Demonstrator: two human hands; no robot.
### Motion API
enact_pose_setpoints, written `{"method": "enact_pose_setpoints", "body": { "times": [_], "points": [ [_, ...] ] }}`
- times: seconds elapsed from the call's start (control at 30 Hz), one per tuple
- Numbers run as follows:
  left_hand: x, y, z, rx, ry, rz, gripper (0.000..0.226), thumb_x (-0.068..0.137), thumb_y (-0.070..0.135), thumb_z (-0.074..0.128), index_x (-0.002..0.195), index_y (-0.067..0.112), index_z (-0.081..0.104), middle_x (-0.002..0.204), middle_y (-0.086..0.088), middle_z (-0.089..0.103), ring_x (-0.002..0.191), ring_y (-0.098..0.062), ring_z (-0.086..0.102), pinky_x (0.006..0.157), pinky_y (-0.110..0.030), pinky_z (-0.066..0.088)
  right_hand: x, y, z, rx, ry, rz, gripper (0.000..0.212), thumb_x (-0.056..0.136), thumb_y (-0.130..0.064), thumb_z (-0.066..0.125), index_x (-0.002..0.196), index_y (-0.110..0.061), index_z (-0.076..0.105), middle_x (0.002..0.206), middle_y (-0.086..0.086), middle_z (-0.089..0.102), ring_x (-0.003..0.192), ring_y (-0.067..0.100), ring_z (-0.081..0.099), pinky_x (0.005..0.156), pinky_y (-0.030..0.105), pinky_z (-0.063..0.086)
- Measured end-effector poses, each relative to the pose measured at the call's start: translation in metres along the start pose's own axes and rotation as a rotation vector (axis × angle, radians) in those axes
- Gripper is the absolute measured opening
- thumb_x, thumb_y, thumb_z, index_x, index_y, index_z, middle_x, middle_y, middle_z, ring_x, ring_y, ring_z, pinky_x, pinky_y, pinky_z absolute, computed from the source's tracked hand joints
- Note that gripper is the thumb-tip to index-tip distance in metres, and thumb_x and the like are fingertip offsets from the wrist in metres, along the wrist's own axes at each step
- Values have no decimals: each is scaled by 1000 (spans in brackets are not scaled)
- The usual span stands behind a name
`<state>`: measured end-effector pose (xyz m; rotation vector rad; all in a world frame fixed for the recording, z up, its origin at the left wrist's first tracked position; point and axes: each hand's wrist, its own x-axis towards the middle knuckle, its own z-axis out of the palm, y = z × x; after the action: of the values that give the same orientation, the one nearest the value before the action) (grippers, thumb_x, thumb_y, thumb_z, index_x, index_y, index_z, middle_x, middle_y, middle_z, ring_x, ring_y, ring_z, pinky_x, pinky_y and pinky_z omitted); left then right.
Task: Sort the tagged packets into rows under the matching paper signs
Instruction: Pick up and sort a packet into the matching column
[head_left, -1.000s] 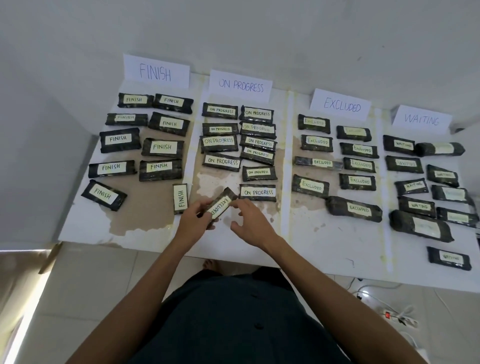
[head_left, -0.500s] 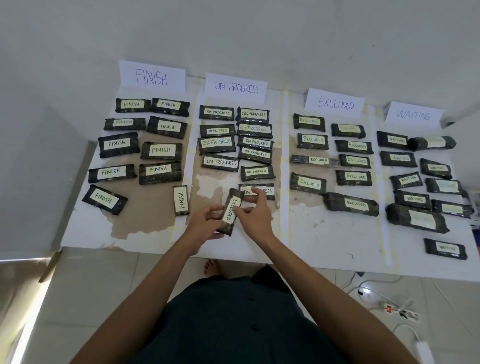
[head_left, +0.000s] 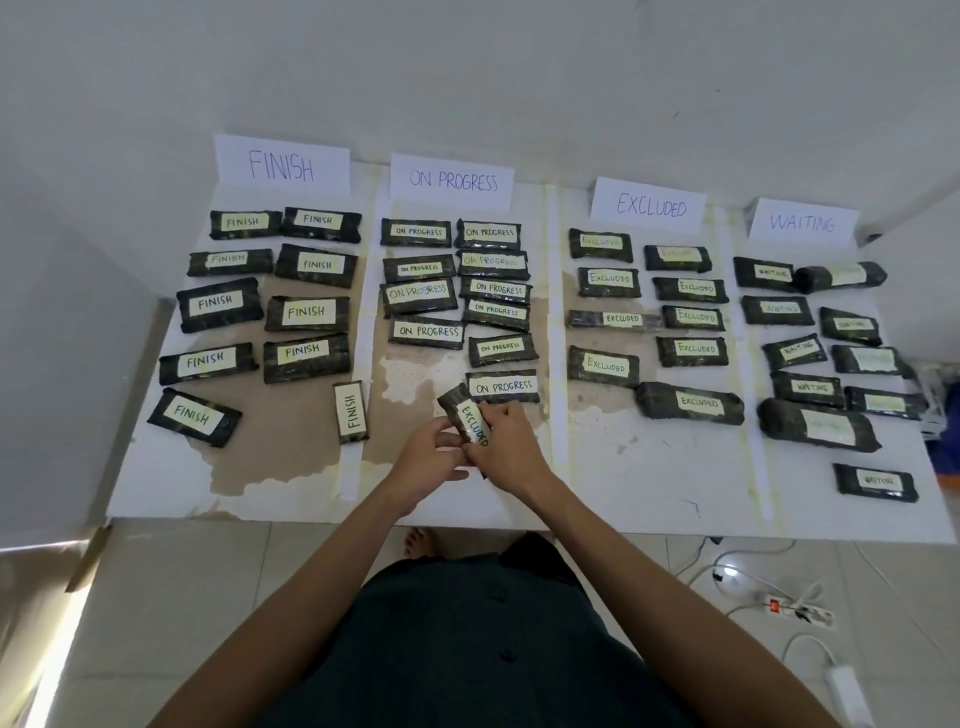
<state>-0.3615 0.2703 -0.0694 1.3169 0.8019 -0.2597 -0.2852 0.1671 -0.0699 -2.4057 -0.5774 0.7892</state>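
Observation:
A dark packet tagged EXCLUDED stands lengthwise in the ON PROGRESS column near the table's front. My left hand grips its near left side and my right hand grips its right side. Four paper signs lean on the wall: FINISH, ON PROGRESS, EXCLUDED and WAITING. Rows of matching tagged packets lie under each sign. One FINISH packet lies turned lengthwise at its column's right edge.
The white table has peeling brown patches and pale strips dividing the columns. Bare surface shows at the front of the EXCLUDED column. On the tiled floor to the right lie a power strip and cables. A bare foot shows below the table edge.
The EXCLUDED packet has turned from slanted to nearly lengthwise. My right hand has closed onto it, so both hands hold it now.

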Motion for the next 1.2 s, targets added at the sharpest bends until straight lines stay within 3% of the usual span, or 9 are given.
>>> {"method": "enact_pose_setpoints", "body": {
  "times": [0.13, 0.3, 0.4, 0.5, 0.7, 0.87, 1.07, 1.2],
  "points": [
    [8, 2, 14, -60, -3, -59, 32, 90, -1, 47, 116, 16, 52, 95, -10, 66, 82, -20, 67, 71, -31, 57, -2, 13, -10, -164, 2, -42, 53, 79, -25, 68, 126, -11, 48, 115, 13, 42, 101, 28, 49, 88, 38, 48],
    [10, 7, 29, -44, -27, -39, 22, 91, 8, 51, 111, 15, 56, 97, -6, 69, 84, -18, 69, 74, -32, 57, -6, 26, -27, -194, 70, -106, 54, 79, -14, 66, 129, -5, 48, 119, 15, 48, 106, 30, 50, 89, 37, 47],
    [13, 9, 37, 112, 2, 23, 24, 90, 9, 49, 112, 20, 53, 100, 0, 68, 88, -15, 66, 75, -30, 54, -6, 43, -42, -208, 111, -90, 58, 75, -4, 65, 132, -7, 49, 116, 15, 52, 105, 32, 50, 89, 41, 47],
    [20, 8, 44, 309, -3, 108, 36, 89, 7, 48, 118, 28, 50, 99, 7, 63, 83, -10, 59, 62, -21, 47, 0, 70, -63, -325, 135, -30, 55, 75, 1, 60, 129, -10, 52, 116, 13, 55, 104, 32, 47, 87, 41, 45],
    [39, 4, 86, 597, -86, 219, 44, 90, 12, 49, 132, 21, 45, 124, -2, 55, 106, -16, 53, 88, -28, 45, 7, 134, -107, -487, 93, 23, 48, 75, 7, 55, 119, -10, 60, 115, 12, 58, 103, 35, 47, 82, 41, 44],
    [46, -7, 117, 759, -127, 257, 48, 90, 11, 48, 137, 18, 40, 139, -4, 45, 124, -20, 44, 100, -37, 42, 2, 175, -120, -496, 32, -5, 43, 74, 7, 59, 114, -8, 62, 112, 14, 60, 99, 34, 51, 81, 43, 46],
    [40, -14, 120, 805, -62, 285, 46, 90, 13, 46, 136, 20, 42, 138, 1, 44, 127, -18, 41, 101, -33, 39, 1, 174, -115, -544, 36, -101, 50, 61, 0, 71, 110, -6, 63, 104, 17, 61, 90, 39, 56, 71, 41, 46],
    [31, -10, 98, 753, 50, 328, 41, 89, 12, 48, 130, 18, 48, 129, -2, 49, 120, -18, 45, 98, -33, 41, 3, 135, -99, -496, 37, -248, 45, 74, -10, 66, 118, -8, 59, 114, 15, 58, 99, 36, 53, 78, 42, 45]
  ]
}}
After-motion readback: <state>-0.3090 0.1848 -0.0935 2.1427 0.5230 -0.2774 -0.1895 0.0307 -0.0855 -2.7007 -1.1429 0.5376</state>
